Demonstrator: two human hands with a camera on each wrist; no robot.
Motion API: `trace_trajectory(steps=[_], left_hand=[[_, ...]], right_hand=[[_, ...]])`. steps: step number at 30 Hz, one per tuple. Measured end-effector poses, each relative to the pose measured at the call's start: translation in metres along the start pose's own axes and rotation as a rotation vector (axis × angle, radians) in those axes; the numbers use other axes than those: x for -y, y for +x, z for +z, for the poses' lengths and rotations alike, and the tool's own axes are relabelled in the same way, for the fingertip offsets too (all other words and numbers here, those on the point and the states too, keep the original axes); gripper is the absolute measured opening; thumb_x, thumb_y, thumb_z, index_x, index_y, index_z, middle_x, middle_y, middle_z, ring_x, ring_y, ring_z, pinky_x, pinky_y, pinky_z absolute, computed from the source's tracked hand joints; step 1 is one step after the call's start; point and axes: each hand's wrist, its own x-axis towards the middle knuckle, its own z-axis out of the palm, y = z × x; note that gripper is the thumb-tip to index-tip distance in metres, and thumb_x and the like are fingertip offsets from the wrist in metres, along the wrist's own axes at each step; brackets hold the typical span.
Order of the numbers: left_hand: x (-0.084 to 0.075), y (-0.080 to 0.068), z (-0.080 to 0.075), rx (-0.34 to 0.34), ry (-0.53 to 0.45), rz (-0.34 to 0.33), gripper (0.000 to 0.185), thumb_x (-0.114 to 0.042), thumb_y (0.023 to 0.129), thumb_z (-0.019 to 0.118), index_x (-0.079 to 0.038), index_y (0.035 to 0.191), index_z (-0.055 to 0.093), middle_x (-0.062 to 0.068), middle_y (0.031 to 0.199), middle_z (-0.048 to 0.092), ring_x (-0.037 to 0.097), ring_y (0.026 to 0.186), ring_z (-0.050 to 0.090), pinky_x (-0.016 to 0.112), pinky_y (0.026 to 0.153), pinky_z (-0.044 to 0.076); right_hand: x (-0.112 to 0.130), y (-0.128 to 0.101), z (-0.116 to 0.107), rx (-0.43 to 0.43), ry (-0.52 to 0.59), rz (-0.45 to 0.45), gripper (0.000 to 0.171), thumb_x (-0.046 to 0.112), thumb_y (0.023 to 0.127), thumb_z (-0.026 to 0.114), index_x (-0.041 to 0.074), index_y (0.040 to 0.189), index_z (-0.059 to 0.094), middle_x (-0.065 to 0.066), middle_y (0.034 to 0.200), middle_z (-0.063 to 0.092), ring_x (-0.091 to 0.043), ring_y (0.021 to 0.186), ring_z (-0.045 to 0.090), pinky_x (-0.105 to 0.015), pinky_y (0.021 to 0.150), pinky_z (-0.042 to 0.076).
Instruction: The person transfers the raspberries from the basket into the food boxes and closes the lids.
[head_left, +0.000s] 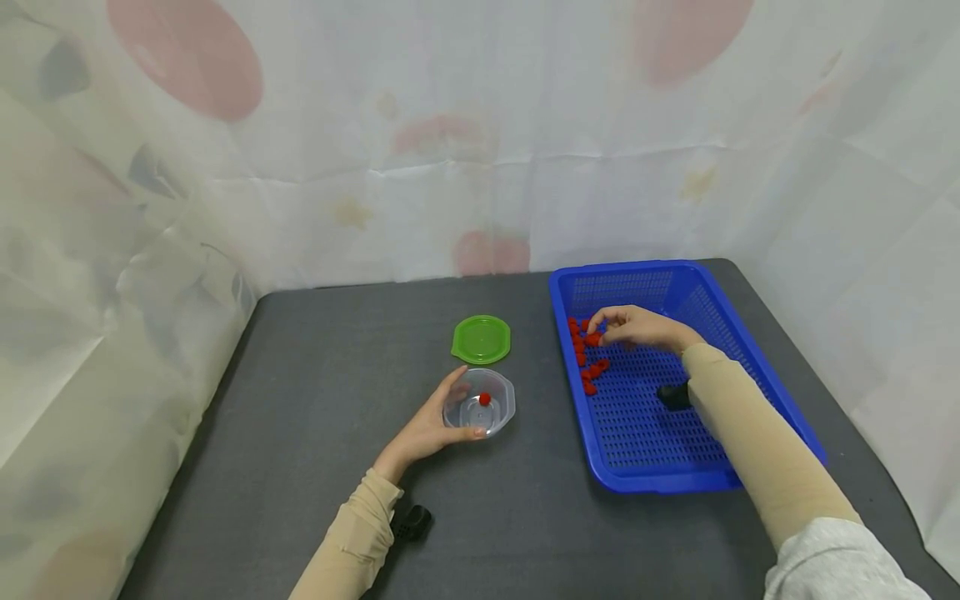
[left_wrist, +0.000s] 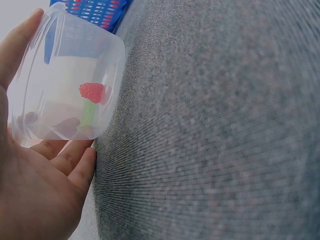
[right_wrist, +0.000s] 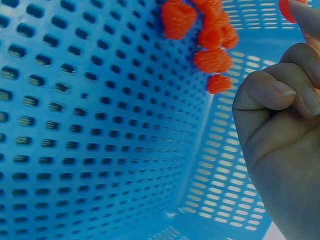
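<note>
My left hand [head_left: 429, 429] grips a clear plastic container [head_left: 501, 417], thumb on the near side and fingers round the far side. Inside the container lies one red raspberry [left_wrist: 92, 92], seen through its wall in the left wrist view. Over the left part of a blue basket [head_left: 645, 479], my right hand [head_left: 643, 327] pinches another raspberry [right_wrist: 287, 10] between thumb and index finger. Its other fingers are curled in the right wrist view. Several more raspberries [right_wrist: 212, 61] lie along the basket's left side, below and around the fingertips.
A green lid [head_left: 482, 340] lies on the dark grey table [head_left: 337, 375] just beyond the container. White printed curtains [head_left: 480, 200] hang behind the table and at both sides. The basket takes up the table's right part, with its raised rim all round.
</note>
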Motion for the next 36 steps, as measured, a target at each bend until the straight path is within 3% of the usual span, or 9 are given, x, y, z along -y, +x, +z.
trace_trajectory(steps=[5, 8, 12, 20, 26, 33, 36], left_hand=[[-0.001, 0.000, 0.000, -0.006, 0.000, -0.008, 0.103, -0.034, 0.069, 0.082, -0.029, 0.149, 0.017, 0.007, 0.145, 0.040, 0.024, 0.136, 0.037, 0.053, 0.109, 0.028], [-0.002, -0.001, 0.000, -0.008, 0.002, -0.010, 0.103, -0.033, 0.069, 0.082, -0.029, 0.149, 0.016, 0.006, 0.145, 0.040, 0.024, 0.136, 0.037, 0.053, 0.109, 0.028], [-0.002, 0.000, 0.000, -0.007, -0.003, -0.011, 0.103, -0.033, 0.069, 0.082, -0.029, 0.149, 0.017, 0.005, 0.145, 0.040, 0.024, 0.136, 0.038, 0.052, 0.110, 0.028], [-0.004, -0.001, -0.001, 0.014, -0.024, 0.015, 0.101, -0.022, 0.073, 0.080, -0.021, 0.150, 0.014, 0.015, 0.147, 0.036, 0.031, 0.137, 0.035, 0.055, 0.110, 0.025], [-0.034, -0.012, -0.005, 0.039, -0.023, 0.015, 0.099, -0.017, 0.075, 0.078, -0.010, 0.150, 0.013, 0.023, 0.146, 0.034, 0.038, 0.136, 0.034, 0.057, 0.108, 0.026], [-0.003, -0.001, 0.000, -0.007, 0.000, 0.001, 0.103, -0.031, 0.070, 0.082, -0.027, 0.149, 0.017, 0.008, 0.146, 0.040, 0.026, 0.135, 0.037, 0.053, 0.108, 0.029], [-0.002, 0.001, 0.000, -0.005, -0.002, -0.012, 0.105, -0.033, 0.068, 0.083, -0.029, 0.149, 0.017, 0.006, 0.145, 0.040, 0.024, 0.136, 0.037, 0.053, 0.109, 0.028]], right_hand=[[0.009, -0.003, -0.003, -0.013, -0.009, -0.006, 0.026, 0.016, 0.091, 0.058, 0.007, 0.115, 0.055, 0.003, 0.070, 0.048, -0.011, 0.052, 0.029, -0.034, 0.057, 0.033], [0.013, -0.003, -0.004, -0.015, -0.003, -0.015, 0.025, 0.014, 0.091, 0.057, 0.007, 0.115, 0.055, -0.002, 0.085, 0.058, -0.012, 0.054, 0.031, -0.033, 0.056, 0.033], [0.020, -0.004, -0.003, -0.012, 0.007, -0.036, 0.025, 0.013, 0.091, 0.057, 0.006, 0.115, 0.055, -0.005, 0.090, 0.057, -0.018, 0.058, 0.033, -0.032, 0.057, 0.033], [0.034, 0.000, 0.004, -0.007, 0.125, -0.113, 0.024, 0.013, 0.092, 0.057, 0.005, 0.115, 0.053, 0.004, 0.063, 0.035, -0.016, 0.055, 0.028, -0.031, 0.059, 0.033], [0.048, 0.005, 0.012, 0.004, 0.151, -0.155, 0.021, 0.013, 0.092, 0.056, 0.009, 0.112, 0.054, 0.004, 0.062, 0.030, -0.012, 0.054, 0.027, -0.028, 0.058, 0.033], [0.064, 0.016, 0.023, 0.041, 0.194, -0.217, 0.020, 0.010, 0.092, 0.055, 0.010, 0.112, 0.054, 0.005, 0.058, 0.031, -0.011, 0.050, 0.028, -0.028, 0.052, 0.030], [0.071, 0.021, 0.028, 0.039, 0.190, -0.213, 0.020, 0.012, 0.091, 0.058, 0.012, 0.111, 0.055, 0.005, 0.057, 0.030, -0.012, 0.049, 0.026, -0.028, 0.050, 0.028]])
